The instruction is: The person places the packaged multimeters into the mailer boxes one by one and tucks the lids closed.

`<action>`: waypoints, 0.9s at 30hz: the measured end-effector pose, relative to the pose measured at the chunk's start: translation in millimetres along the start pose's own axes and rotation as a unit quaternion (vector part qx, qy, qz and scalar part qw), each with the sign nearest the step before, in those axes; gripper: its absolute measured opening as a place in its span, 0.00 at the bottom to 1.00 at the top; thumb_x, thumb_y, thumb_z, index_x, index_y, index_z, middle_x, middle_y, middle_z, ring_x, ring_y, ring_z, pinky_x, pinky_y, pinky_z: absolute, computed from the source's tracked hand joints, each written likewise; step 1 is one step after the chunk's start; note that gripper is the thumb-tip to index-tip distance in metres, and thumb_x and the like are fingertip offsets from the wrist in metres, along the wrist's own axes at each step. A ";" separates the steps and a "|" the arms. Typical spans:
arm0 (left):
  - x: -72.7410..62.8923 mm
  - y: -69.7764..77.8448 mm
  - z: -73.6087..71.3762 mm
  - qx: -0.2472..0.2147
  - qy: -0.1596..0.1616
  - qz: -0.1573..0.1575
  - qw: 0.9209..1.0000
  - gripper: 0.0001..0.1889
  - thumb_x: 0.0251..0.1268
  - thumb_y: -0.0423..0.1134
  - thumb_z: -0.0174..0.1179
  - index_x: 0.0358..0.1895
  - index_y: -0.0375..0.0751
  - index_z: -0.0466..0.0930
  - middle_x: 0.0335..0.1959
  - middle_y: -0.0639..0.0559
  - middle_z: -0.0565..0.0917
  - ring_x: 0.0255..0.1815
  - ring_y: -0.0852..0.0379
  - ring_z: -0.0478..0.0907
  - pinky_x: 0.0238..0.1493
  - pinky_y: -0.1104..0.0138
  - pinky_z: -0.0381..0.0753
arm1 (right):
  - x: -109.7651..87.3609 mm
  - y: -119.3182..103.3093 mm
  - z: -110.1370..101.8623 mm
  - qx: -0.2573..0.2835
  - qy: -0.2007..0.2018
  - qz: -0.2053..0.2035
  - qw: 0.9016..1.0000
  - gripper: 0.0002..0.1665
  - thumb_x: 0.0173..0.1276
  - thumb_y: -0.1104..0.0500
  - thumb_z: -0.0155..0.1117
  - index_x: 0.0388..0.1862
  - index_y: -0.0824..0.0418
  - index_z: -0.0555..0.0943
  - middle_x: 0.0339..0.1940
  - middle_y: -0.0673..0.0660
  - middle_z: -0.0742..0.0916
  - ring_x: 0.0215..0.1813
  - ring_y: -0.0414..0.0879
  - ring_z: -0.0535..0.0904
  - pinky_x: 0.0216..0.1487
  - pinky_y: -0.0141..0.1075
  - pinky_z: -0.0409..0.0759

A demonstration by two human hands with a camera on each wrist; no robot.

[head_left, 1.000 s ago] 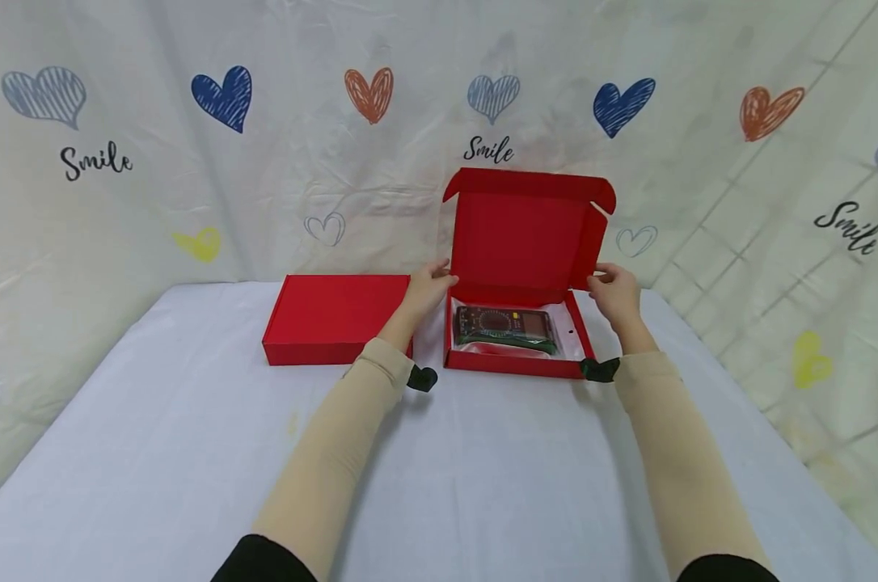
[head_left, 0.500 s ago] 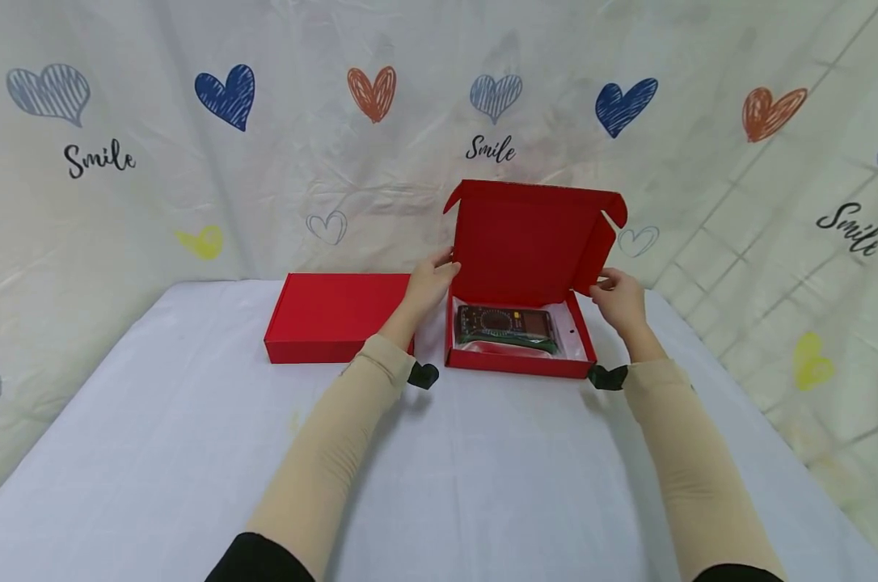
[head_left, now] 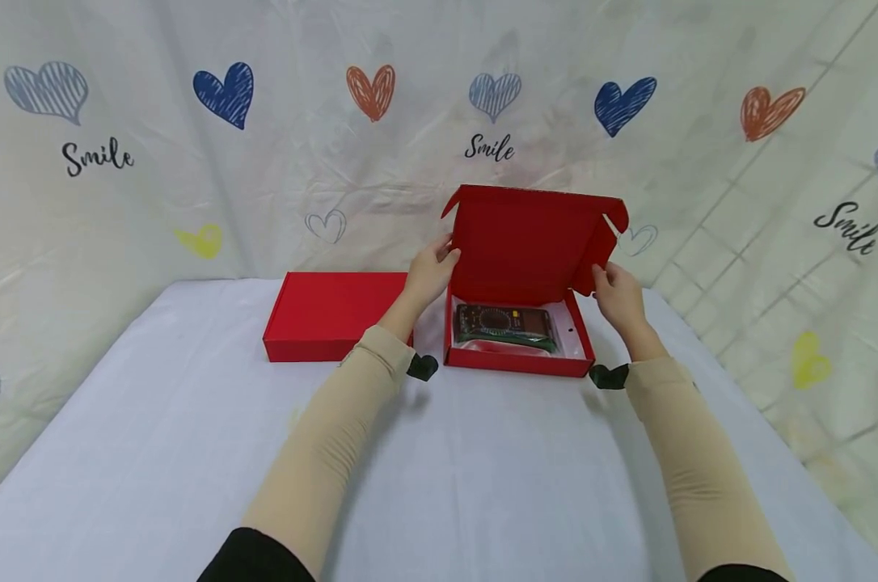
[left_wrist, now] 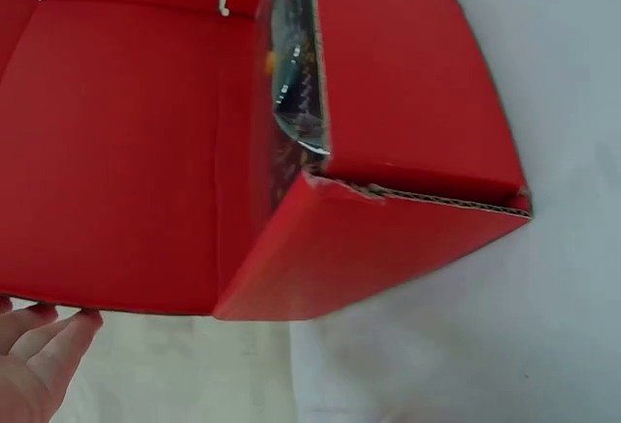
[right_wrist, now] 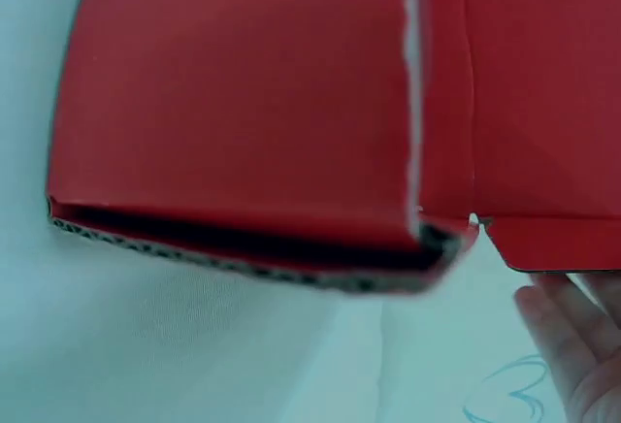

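A red cardboard mailer box (head_left: 519,368) stands with its lid (head_left: 529,242) raised and leaning forward a little. Inside lies a dark multimeter (head_left: 504,323) with a round dial, wrapped in clear plastic. My left hand (head_left: 430,271) holds the lid's left edge; in the left wrist view its fingertips (left_wrist: 82,324) meet that edge. On the other side, my right hand (head_left: 619,301) pinches the lid's right side flap (right_wrist: 558,242), with fingers (right_wrist: 558,321) behind it in the right wrist view. The multimeter shows only partly through the gap in the left wrist view.
A second red box (head_left: 340,315), closed, sits just left of the opened one, partly behind the left forearm. White cloth covers the table (head_left: 512,469). A curtain (head_left: 395,170) printed with hearts hangs close behind the boxes.
The lid has tipped forward and its top edge is lower. My left hand has risen along the left edge, while the right hand has shifted slightly right and taken hold of the flap.
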State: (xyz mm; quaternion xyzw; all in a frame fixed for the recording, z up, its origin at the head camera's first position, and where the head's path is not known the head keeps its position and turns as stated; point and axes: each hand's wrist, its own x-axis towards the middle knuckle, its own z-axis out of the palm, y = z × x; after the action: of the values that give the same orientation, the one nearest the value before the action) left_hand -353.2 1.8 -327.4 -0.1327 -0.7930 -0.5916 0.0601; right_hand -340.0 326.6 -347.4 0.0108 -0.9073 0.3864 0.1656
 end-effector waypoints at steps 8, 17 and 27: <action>5.4 8.0 2.4 -0.038 0.031 0.025 0.998 0.26 0.82 0.38 0.51 0.78 0.38 0.65 0.73 0.43 0.73 0.73 0.51 0.71 0.69 0.65 0.72 | -0.6 -11.3 -1.4 0.051 0.023 -0.009 0.998 0.33 0.85 0.47 0.40 0.73 0.71 0.69 0.66 0.73 0.79 0.62 0.67 0.79 0.61 0.55 0.79; 3.9 6.5 7.1 -0.125 0.055 0.009 0.991 0.23 0.83 0.39 0.50 0.75 0.37 0.69 0.71 0.43 0.75 0.70 0.51 0.73 0.69 0.64 0.71 | -2.7 -21.5 -1.5 0.173 -0.016 0.031 0.984 0.44 0.84 0.36 0.29 0.81 0.67 0.58 0.75 0.72 0.70 0.70 0.69 0.72 0.63 0.58 0.74; 1.0 5.5 9.7 -0.193 0.063 -0.014 0.979 0.22 0.82 0.39 0.52 0.74 0.37 0.72 0.68 0.42 0.78 0.67 0.50 0.75 0.67 0.64 0.73 | -6.9 -29.0 3.6 0.285 0.005 0.088 0.954 0.45 0.82 0.33 0.32 0.81 0.65 0.60 0.75 0.72 0.70 0.72 0.65 0.70 0.67 0.53 0.72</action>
State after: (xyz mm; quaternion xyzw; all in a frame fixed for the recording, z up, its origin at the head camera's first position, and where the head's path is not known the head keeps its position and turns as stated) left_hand -352.0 12.6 -324.8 -0.0931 -0.6598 -0.7418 0.0751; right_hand -330.2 303.0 -331.7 -0.0237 -0.7558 0.6422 0.1256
